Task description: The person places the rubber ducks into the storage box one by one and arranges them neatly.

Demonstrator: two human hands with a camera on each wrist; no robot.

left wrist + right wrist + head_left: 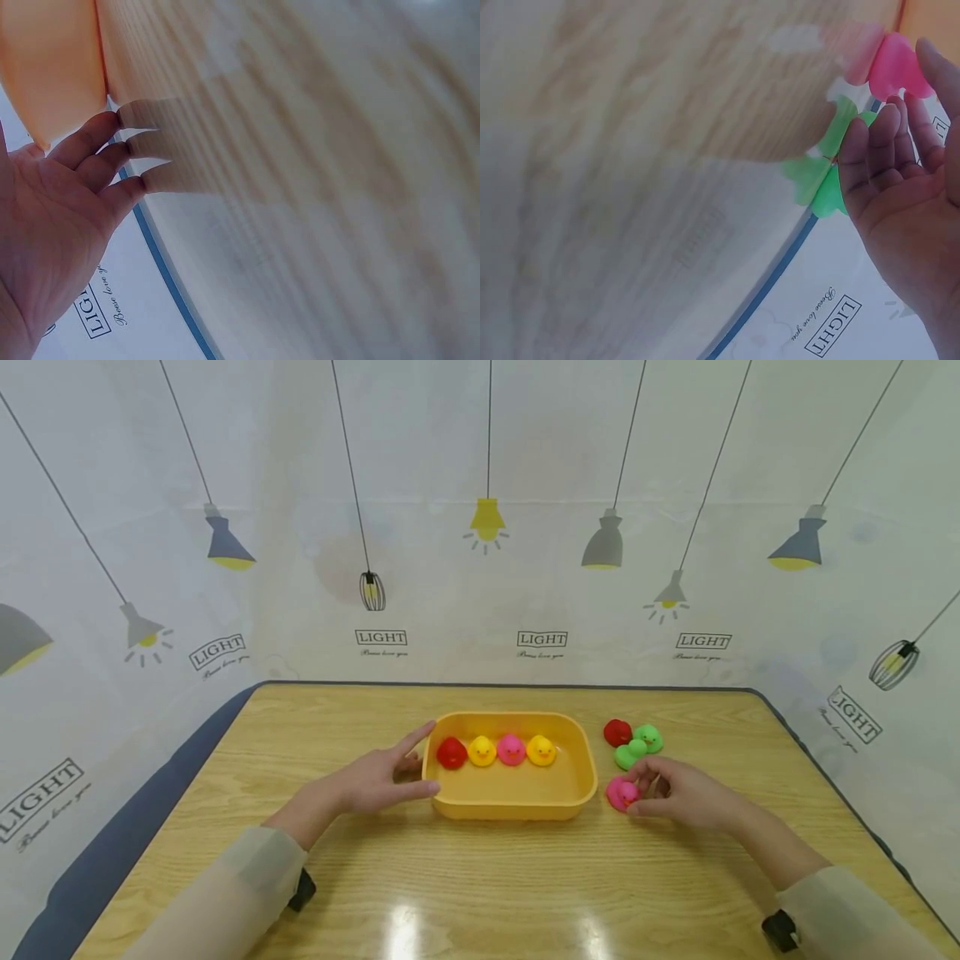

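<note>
My left hand (378, 779) rests at the left end of a yellow plastic tray (517, 812), with thumb and index finger spread along its rim. The other fingers, stretched out in the left wrist view, reach down beside the tray (56, 60). In the tray stand a red duck (452, 753), a yellow duck (482, 752), a pink duck (512, 749) and a second yellow duck (541, 751) in a row. Right of the tray, my right hand (678, 789) pinches another pink rubber duck (621, 794) between thumb and fingers, low at the table.
Behind the right hand sit a red duck (617, 732) and two green ducks, one nearer (629, 755) and one farther (648, 738). The wooden table (495, 885) ends at a dark blue edge, with a lamp-printed backdrop (442, 593) around it.
</note>
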